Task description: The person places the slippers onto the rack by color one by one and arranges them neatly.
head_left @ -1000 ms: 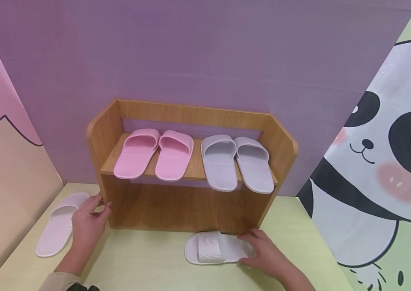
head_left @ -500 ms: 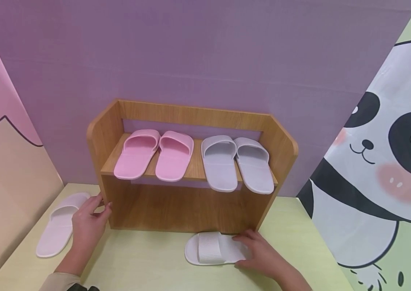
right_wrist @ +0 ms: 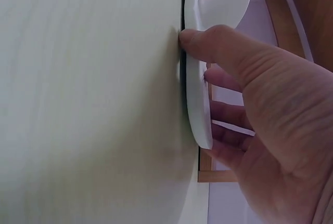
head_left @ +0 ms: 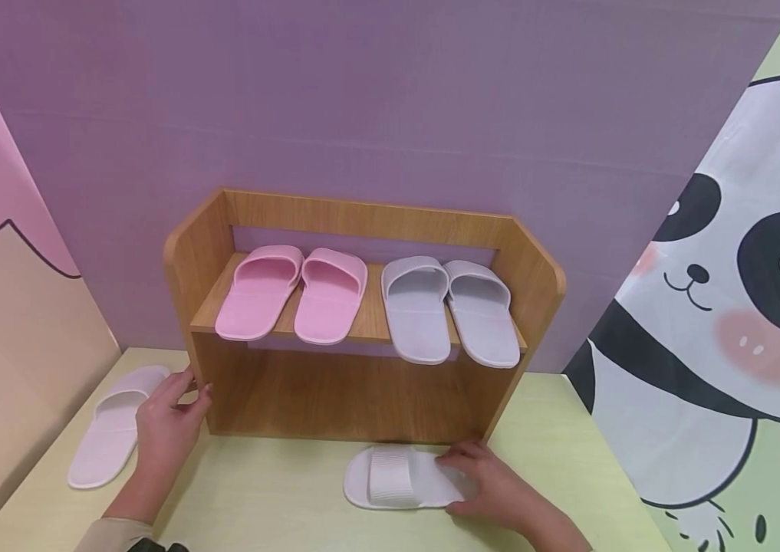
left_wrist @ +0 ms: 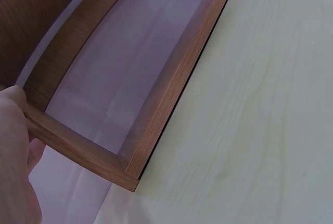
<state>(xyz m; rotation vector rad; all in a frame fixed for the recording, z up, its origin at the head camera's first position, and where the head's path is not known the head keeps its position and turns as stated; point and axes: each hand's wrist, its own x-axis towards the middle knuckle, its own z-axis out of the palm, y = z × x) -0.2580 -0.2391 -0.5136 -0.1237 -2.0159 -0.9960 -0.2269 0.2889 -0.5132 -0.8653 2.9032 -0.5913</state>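
Observation:
A small wooden shoe rack (head_left: 355, 395) stands on the table. My left hand (head_left: 167, 418) pinches the front edge of its left side panel (left_wrist: 78, 154), thumb and fingers on opposite faces. In front of the rack a white slipper (head_left: 390, 477) with a ribbed strap lies sideways, its toe to the left. My right hand (head_left: 493, 483) holds that slipper by the heel end, the thumb (right_wrist: 221, 42) along one long edge and the fingers along the other. Another pale slipper (head_left: 105, 445) rests left of the rack, partly behind my left hand.
The upper shelf carries a pair of pink slippers, one on the left (head_left: 260, 303) and one beside it (head_left: 327, 307). Two grey slippers (head_left: 417, 322) stand to their right. A purple wall (head_left: 390, 100) rises behind the rack, and a panda picture (head_left: 728, 307) covers the right wall.
The white slipper has shifted slightly left and toward me. My right hand has slid a little left along its heel, then moved with it. The left hand and the rack have stayed put.

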